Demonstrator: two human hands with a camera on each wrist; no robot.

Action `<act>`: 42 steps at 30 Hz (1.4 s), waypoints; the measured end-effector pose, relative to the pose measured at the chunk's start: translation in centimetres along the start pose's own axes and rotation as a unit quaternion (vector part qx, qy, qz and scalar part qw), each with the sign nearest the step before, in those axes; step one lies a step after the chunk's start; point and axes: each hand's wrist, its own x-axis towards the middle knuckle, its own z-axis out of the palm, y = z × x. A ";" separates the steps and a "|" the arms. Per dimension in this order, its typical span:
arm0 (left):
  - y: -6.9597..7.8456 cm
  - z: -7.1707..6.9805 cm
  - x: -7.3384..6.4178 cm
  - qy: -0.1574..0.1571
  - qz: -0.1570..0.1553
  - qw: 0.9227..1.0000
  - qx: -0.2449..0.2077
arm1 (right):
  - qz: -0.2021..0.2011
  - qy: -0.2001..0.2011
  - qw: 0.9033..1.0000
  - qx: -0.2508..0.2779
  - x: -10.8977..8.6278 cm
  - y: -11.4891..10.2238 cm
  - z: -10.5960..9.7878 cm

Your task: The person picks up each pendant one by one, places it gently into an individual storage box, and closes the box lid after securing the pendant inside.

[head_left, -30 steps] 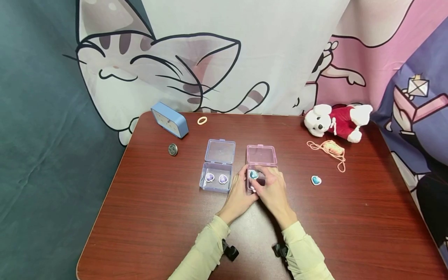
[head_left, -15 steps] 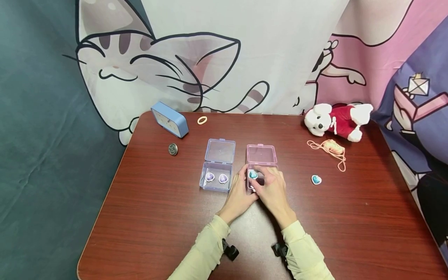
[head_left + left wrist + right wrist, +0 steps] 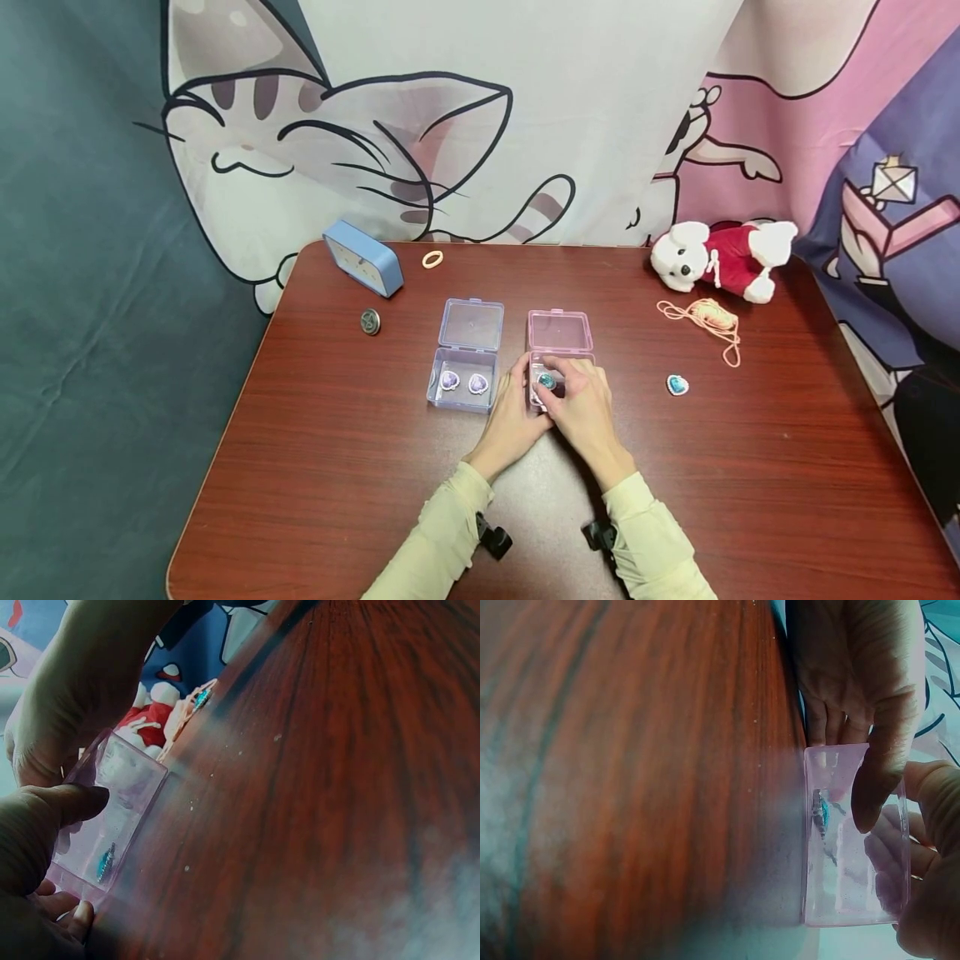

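A pink clear plastic box (image 3: pixel 561 333) stands on the table with its lid open. My left hand (image 3: pixel 512 421) grips its left side, thumb (image 3: pixel 82 801) along the near wall. The right hand (image 3: pixel 587 408) is at the box's right, thumb and forefinger curved inside over a blue heart-shaped gem charm (image 3: pixel 546 381). In the right wrist view that gem charm (image 3: pixel 822 814) lies at the box floor, with the right fingers (image 3: pixel 889 859) apart from it, seen through the wall. A second blue gem charm (image 3: pixel 677 385) lies on the table at right.
Left of the pink box is an open purple box (image 3: pixel 463 402) holding two purple gem charms. A blue clock (image 3: pixel 365 258), a cream ring (image 3: pixel 432 259) and a round dark badge (image 3: pixel 371 322) sit back left. Pink cord (image 3: pixel 705 317) and a stuffed bear (image 3: pixel 723 260) lie back right.
The blue gem charm in the pink box has shifted slightly right and down, out from between the right thumb and forefinger. Both hands have stayed almost in place.
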 end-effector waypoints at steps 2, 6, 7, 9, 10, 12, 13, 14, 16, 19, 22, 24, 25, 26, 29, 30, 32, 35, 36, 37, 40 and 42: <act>0.1 -0.1 0.0 -0.006 -0.006 1.000 -0.005 | -0.001 0.001 1.000 -0.001 0.0 0.0 0.0; 0.2 -0.1 -0.1 -0.009 -0.009 1.000 -0.008 | 0.005 -0.003 1.000 -0.002 -0.2 -0.1 -0.1; 0.2 -0.1 -0.2 -0.010 -0.010 1.000 -0.007 | 0.007 -0.005 1.000 -0.001 -0.2 -0.1 -0.1; 0.2 -0.1 -0.3 -0.010 -0.012 1.000 -0.005 | 0.010 -0.008 1.000 0.000 -0.3 -0.1 -0.1; 0.2 -0.1 -0.4 -0.011 -0.014 1.000 -0.005 | 0.011 -0.007 1.000 0.002 -0.4 -0.1 -0.1; 0.2 -0.1 -0.4 -0.011 -0.015 1.000 -0.005 | 0.010 -0.001 1.000 0.012 -0.5 -0.1 -0.2; 0.2 -0.1 -0.4 -0.011 -0.016 1.000 -0.007 | 0.010 0.003 1.000 0.021 -0.5 0.0 -0.2; 0.2 -0.1 -0.5 -0.011 -0.016 1.000 -0.010 | 0.009 0.008 0.999 0.031 -0.5 0.0 -0.2; 0.1 -0.1 -0.6 -0.013 -0.021 1.000 -0.013 | 0.008 0.022 0.998 0.054 -0.5 0.2 -0.4; -0.1 0.0 -0.8 -0.016 -0.030 0.999 -0.018 | 0.006 0.049 0.996 0.077 -0.6 0.7 -0.8; -0.2 0.1 -1.0 -0.018 -0.036 0.999 -0.020 | 0.010 0.084 0.993 0.082 -0.7 1.5 -1.5; -0.2 0.2 -1.0 -0.017 -0.034 0.999 -0.021 | 0.021 0.107 0.991 0.082 -0.8 2.2 -2.0; -0.2 0.2 -1.0 -0.017 -0.034 0.999 -0.022 | 0.030 0.117 0.989 0.082 -0.9 2.7 -2.3; -0.3 0.2 -1.0 -0.016 -0.033 0.999 -0.021 | 0.039 0.126 0.988 0.080 -0.9 3.1 -2.6; -0.3 0.2 -1.0 -0.015 -0.031 0.999 -0.023 | 0.068 0.144 0.985 0.073 -1.2 4.7 -3.5; -0.2 0.2 -1.0 -0.014 -0.030 0.999 -0.024 | 0.077 0.148 0.984 0.069 -1.3 5.3 -3.8; -0.2 0.2 -0.8 -0.014 -0.028 0.999 -0.025 | 0.091 0.158 0.981 0.061 -1.6 6.5 -4.5; -0.1 0.1 -0.6 -0.014 -0.025 0.999 -0.024 | 0.109 0.180 0.977 0.044 -2.1 8.1 -5.5; -0.1 0.1 -0.6 -0.014 -0.025 0.999 -0.024 | 0.115 0.188 0.975 0.038 -2.3 8.6 -5.8; -0.2 0.1 -0.5 -0.014 -0.024 0.999 -0.024 | 0.121 0.195 0.973 0.034 -2.5 9.1 -6.1; -0.1 0.0 -0.4 -0.013 -0.024 0.999 -0.025 | 0.144 0.209 0.967 0.021 -3.2 10.4 -6.9; 0.0 0.0 -0.4 -0.011 -0.024 0.999 -0.025 | 0.160 0.213 0.964 0.017 -3.6 11.1 -7.4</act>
